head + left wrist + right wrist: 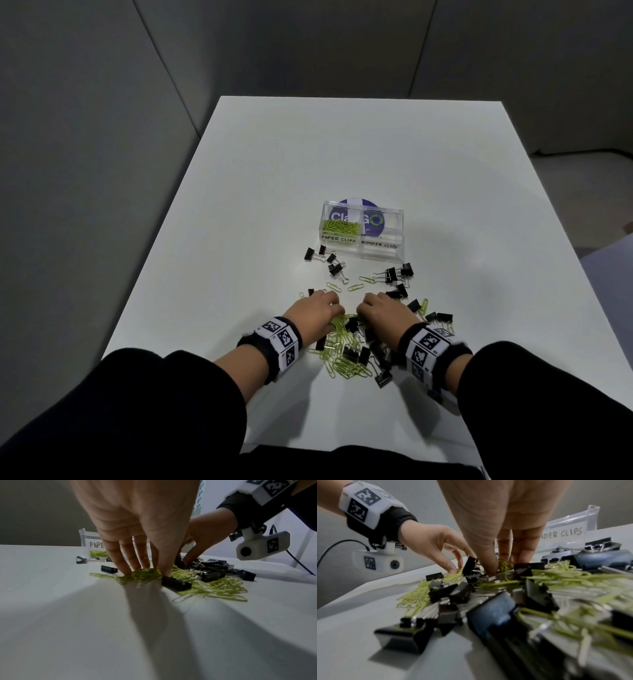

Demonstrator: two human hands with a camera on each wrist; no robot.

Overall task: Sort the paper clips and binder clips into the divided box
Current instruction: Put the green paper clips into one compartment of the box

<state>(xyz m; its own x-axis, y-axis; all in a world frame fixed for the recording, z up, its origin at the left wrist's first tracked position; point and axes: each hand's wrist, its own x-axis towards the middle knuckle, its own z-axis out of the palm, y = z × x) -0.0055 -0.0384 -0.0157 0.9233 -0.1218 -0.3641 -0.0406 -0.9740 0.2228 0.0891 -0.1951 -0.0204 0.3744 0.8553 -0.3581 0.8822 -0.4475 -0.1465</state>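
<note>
A mixed pile of green paper clips [346, 359] and black binder clips [352, 353] lies near the table's front edge. Behind it stands the clear divided box [397, 222]; its left compartment, labelled PAPER CLIPS, holds green clips [340, 226], and I see nothing in the BINDER CLIPS side [382, 255]. My left hand [145, 573] reaches down into the pile, its fingers and thumb pinching a bunch of paper clips [145, 575], with the thumb against a binder clip [176, 583]. Just to its right, my right hand [505, 566] pinches green clips [505, 563] between thumb and fingers.
Loose binder clips [329, 262] and single paper clips [356, 287] lie scattered between the pile and the box, with more binder clips [397, 274] to the right. The white table [342, 154] stretches far behind the box. Grey walls surround it.
</note>
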